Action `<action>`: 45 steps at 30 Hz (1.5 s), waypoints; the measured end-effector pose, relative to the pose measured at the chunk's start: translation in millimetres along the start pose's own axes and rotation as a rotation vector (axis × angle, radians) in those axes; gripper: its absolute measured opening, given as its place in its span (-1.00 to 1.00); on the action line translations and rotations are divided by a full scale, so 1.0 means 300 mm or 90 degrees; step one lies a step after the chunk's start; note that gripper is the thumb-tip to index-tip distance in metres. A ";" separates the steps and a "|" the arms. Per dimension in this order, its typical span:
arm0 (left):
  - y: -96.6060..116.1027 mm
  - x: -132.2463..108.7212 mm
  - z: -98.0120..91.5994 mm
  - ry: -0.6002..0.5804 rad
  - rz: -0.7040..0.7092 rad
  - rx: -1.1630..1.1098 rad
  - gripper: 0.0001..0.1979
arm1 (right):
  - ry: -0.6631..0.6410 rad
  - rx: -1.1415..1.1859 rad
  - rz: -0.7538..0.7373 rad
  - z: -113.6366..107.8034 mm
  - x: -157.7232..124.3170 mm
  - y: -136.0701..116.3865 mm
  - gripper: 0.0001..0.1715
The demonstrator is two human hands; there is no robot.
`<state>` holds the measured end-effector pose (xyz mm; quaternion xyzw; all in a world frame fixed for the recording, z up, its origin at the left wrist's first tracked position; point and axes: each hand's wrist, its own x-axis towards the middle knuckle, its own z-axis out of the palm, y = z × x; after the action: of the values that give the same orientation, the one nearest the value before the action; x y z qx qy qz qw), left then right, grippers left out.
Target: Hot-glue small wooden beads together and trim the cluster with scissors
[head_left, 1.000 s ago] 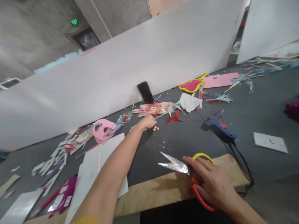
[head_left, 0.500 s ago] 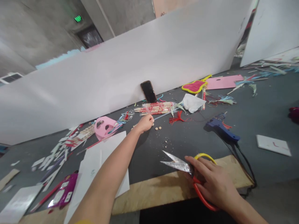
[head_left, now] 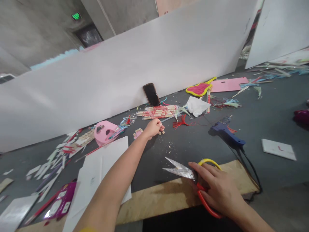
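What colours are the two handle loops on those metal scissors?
One yellow loop, one orange-red loop; best seen in the head view.

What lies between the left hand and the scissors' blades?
Head view: a few small pale pieces by the left hand, then scattered crumbs on the dark tabletop.

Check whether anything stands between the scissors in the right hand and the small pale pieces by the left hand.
Nothing visible blocks the way. Between the scissors in the right hand and the small pale pieces by the left hand, only scattered crumbs lie on the dark tabletop.
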<state>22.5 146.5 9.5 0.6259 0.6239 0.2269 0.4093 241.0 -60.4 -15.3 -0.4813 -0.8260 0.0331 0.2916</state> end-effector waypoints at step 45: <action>0.065 -0.166 -0.029 -0.026 -0.034 -0.670 -0.72 | -0.230 -0.283 0.112 -0.108 0.247 0.133 -0.68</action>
<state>21.3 102.4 41.3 0.3241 0.4335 0.4868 0.6856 261.4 13.9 31.4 -0.5896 -0.8065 -0.0381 0.0231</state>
